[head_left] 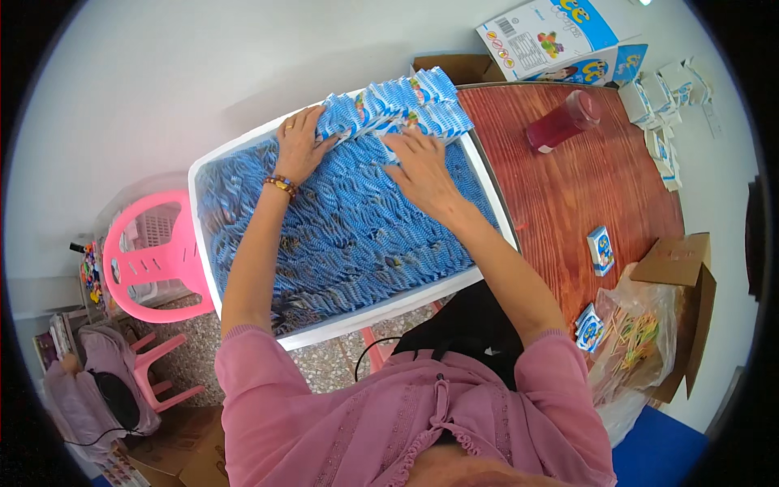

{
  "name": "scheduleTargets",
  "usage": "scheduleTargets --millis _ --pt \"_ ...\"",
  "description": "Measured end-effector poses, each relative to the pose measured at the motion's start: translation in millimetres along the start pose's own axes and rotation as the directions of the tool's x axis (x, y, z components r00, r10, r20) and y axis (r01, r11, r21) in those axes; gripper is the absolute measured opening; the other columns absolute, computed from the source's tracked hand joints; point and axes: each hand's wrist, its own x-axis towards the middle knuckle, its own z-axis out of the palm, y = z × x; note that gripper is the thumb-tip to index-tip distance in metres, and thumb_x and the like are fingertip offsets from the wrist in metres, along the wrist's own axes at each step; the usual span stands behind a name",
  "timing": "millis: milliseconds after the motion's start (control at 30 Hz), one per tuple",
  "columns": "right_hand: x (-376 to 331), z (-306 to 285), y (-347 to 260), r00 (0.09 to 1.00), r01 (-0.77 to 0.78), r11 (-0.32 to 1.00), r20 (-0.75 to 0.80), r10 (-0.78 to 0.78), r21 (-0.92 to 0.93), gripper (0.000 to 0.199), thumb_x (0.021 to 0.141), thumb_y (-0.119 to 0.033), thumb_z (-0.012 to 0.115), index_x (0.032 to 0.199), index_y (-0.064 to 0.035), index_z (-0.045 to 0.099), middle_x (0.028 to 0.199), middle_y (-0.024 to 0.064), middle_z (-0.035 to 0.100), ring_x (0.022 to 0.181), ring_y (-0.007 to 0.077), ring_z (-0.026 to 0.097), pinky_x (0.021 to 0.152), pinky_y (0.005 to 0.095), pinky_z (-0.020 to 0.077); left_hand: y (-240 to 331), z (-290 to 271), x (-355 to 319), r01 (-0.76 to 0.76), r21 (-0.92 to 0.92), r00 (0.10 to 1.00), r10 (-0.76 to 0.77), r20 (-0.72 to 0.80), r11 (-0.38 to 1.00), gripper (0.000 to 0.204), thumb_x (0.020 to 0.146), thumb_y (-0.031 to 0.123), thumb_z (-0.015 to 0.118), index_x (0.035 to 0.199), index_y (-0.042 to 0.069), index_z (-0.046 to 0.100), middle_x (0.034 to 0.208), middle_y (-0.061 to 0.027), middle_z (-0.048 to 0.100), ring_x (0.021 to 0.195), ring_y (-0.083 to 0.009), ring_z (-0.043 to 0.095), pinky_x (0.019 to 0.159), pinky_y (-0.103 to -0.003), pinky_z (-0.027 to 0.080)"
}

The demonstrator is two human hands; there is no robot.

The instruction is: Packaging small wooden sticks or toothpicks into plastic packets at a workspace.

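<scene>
A white foam box (357, 315) is filled with rows of small blue-and-white striped sachets (365, 227). Along its far edge lies a raised double row of flatter, printed blue-and-white sachets (389, 101). My left hand (299, 148) cups the left end of that raised row, its thumb on the near side and its fingers round the far side. Against the row's near side, toward the right, my right hand (418, 166) rests with fingers spread and thumb apart, touching the sachets. Its fingertips partly cover the prints.
A red-brown wooden table (560, 203) on the right holds a red bottle (564, 122), small white cartons (649, 97), a small box (600, 251) and a bag of thin sticks (633, 337). A large printed carton (544, 40) stands behind. Left is a pink chair (130, 211).
</scene>
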Motion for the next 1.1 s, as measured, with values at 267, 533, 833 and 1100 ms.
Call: scheduleTargets --millis 267,533,833,1100 --pt "-143.0 -93.9 2.2 0.965 -0.22 0.959 -0.103 0.24 0.18 0.036 0.084 -0.003 0.061 0.12 -0.006 0.057 0.124 0.0109 0.057 0.123 0.0306 0.047 0.103 0.0411 0.0361 10.8 -7.6 18.4 -0.052 0.022 0.995 0.05 0.091 0.998 0.102 0.068 0.047 0.08 0.142 -0.001 0.03 0.141 -0.0225 0.04 0.13 -0.0368 0.038 0.108 -0.046 0.029" --pt "-261.4 -114.9 2.5 0.792 -0.542 0.827 -0.237 0.563 0.151 0.021 0.089 -0.012 0.057 0.108 -0.0038 0.06 0.107 0.0124 0.061 0.094 0.0305 0.061 0.075 0.0365 0.0508 159.0 -22.3 70.1 -0.16 -0.41 0.985 0.169 -0.015 0.898 0.059 0.083 0.021 0.069 0.133 -0.001 0.046 0.132 -0.0189 0.051 0.122 -0.0326 0.048 0.103 -0.041 0.036" --pt "-404.1 -186.0 28.4 0.203 -0.921 0.365 -0.632 0.748 0.135 0.013 0.084 -0.013 0.066 0.095 -0.0062 0.063 0.091 0.0112 0.063 0.083 0.0256 0.063 0.07 0.0337 0.0493 406.8 15.8 52.7 -0.093 -0.869 0.608 0.719 0.338 0.487 0.011 0.084 0.007 0.064 0.093 0.001 0.066 0.083 -0.012 0.064 0.077 -0.0251 0.062 0.07 -0.034 0.047" --pt "-487.4 -238.9 56.8 0.244 -0.954 0.299 -0.524 0.816 0.022 0.041 0.074 -0.016 0.072 0.11 -0.0036 0.06 0.105 0.0152 0.059 0.098 0.0312 0.057 0.087 0.0371 0.0445 549.2 84.3 -33.4 -0.252 -0.941 0.458 0.884 0.089 0.225 0.014 0.08 0.014 0.068 0.089 0.004 0.066 0.083 -0.0104 0.06 0.083 -0.0295 0.056 0.076 -0.04 0.044"
